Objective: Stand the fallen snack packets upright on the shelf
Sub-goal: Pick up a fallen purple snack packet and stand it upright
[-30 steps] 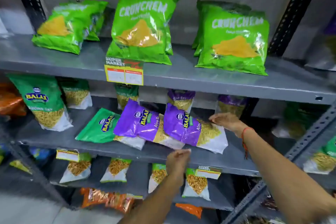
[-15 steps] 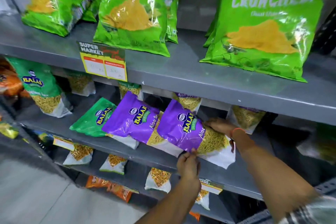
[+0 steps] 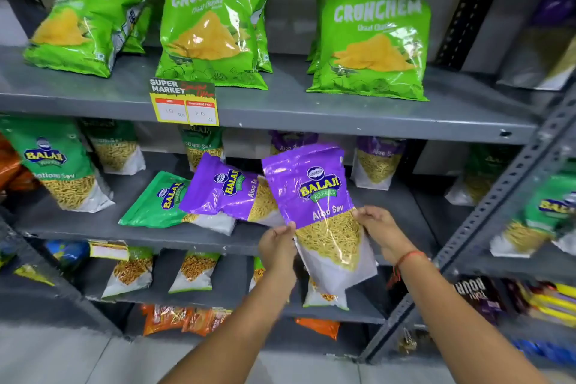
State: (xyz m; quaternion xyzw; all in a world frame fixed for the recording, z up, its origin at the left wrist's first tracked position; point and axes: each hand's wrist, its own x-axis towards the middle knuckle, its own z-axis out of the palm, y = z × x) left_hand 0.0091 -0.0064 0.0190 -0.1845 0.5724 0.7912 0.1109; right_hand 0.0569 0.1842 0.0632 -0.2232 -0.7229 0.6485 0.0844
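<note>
On the middle grey metal shelf [image 3: 405, 206], going from the left, a flat green Balaji sev packet [image 3: 156, 201] lay fallen on its back, and a glossy purple Aloo Sev packet [image 3: 227, 193] lay tipped across its right edge, the two overlapping. Just right of those, the person's left hand [image 3: 277, 246] pinched the left edge of a second purple Aloo Sev packet with a clear lower window [image 3: 321, 212], fingers pressed together on the film near its middle. The right hand [image 3: 378, 228], a red thread at its wrist, clasped the opposite edge the same way. That packet hung in the air in front of the shelf lip, nearly upright, top leaning a little left, its white bottom below the shelf edge. From where I stood, the risk looked plain: the film is slick and the sev sits heavy in the lower half, so it might slump forward again if set down without something behind it, or its corner might nudge the purple neighbour further over. Half a second before, this packet had been lying on the shelf against that neighbour with both hands just closing on it; now it was lifted clear and turned upright.
</note>
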